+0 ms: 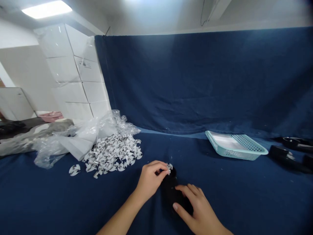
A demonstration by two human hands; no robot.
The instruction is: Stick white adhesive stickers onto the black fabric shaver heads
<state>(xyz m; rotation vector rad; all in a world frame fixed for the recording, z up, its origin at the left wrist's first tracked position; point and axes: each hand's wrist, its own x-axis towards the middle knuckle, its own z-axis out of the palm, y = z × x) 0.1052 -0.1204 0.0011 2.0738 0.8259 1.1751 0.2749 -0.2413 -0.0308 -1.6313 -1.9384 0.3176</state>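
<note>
Pinched between the thumb and fingers of my left hand [152, 178] is a small white plastic piece [169, 167]. It is at the round end of a dark black part [168, 192] lying on the blue cloth; whether it touches that end I cannot tell. My right hand [195, 205] grips the black part from the right, thumb and fingers curved over it, hiding much of its near end. To the left is a pile of similar white pieces [114, 153], with one white piece [74, 170] lying apart from it.
Clear plastic bags [61, 143] lie behind and left of the pile, before stacked white boxes [73, 71]. A light green basket [241, 152] stands at right, with black parts [288, 160] beyond it. A blue cloth [195, 81] hangs along the back.
</note>
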